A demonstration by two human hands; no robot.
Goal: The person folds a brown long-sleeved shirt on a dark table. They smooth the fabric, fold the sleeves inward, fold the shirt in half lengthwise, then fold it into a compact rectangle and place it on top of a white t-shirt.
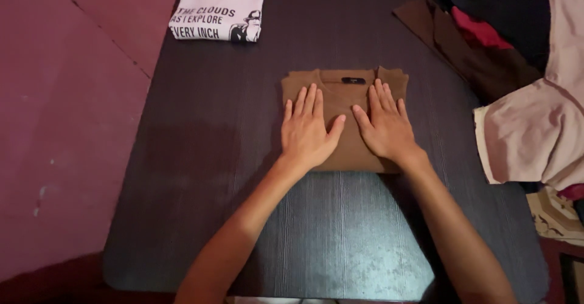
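A brown T-shirt (340, 85) lies folded into a neat rectangle in the middle of a dark wooden table (201, 158), collar and small black label facing away from me. My left hand (309, 131) rests flat on its left half, fingers spread. My right hand (384, 126) lies flat on its right half, palm down. Both hands press on the cloth and grip nothing. Their thumbs nearly meet over the shirt's centre.
A folded pale pink T-shirt (220, 6) with a black print sits at the table's far left edge. A heap of unfolded clothes (523, 67) in brown, black, red and beige covers the right side. Reddish floor (61, 127) lies to the left.
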